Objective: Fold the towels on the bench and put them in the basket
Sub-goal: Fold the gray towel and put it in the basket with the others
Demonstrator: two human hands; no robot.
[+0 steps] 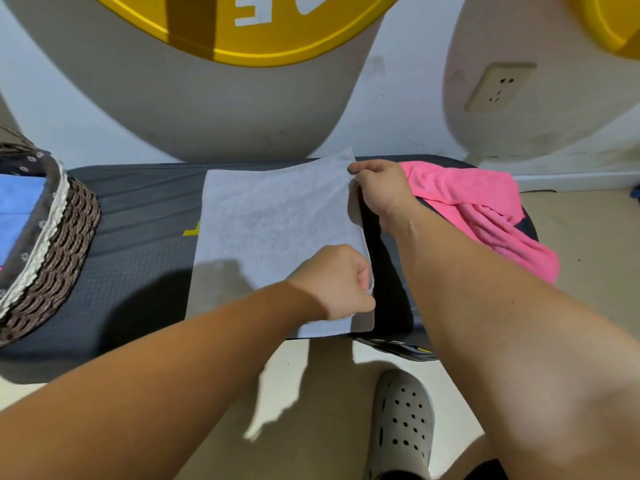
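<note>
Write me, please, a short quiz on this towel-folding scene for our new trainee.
1. True or false: the pink towel lies folded in the basket.
2. Which edge of the grey towel do the left hand and the right hand grip? A. the one toward the basket; B. the one toward the pink towel; C. none.
3. Fill in: the cloth showing inside the basket is ____.

Key:
1. False; it lies crumpled on the bench.
2. B.
3. Blue.
</note>
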